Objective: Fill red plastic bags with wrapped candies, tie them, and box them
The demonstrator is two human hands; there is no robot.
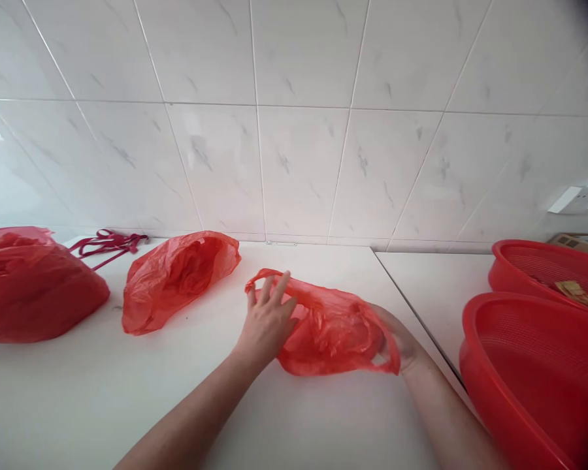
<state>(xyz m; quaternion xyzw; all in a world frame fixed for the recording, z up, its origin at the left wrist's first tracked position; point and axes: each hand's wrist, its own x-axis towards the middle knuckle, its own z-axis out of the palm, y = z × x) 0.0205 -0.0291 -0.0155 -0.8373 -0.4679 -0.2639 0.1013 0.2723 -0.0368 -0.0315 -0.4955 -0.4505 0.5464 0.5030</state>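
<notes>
A thin red plastic bag with loop handles lies crumpled across the middle of the white table. My left hand is at its left end, fingers spread, with the fingertips touching the handle there. At the opposite end is my right hand, partly covered by the red plastic near the other handle. Its fingers are hidden, so their grip does not show. Left of these, a second red plastic bag rests on the table with its mouth gaping.
A full-looking red bag stands at the far left, beside a tangle of dark pink straps. On the right are two red plastic baskets, the farther one holding a tan piece. A tiled wall rises behind the table.
</notes>
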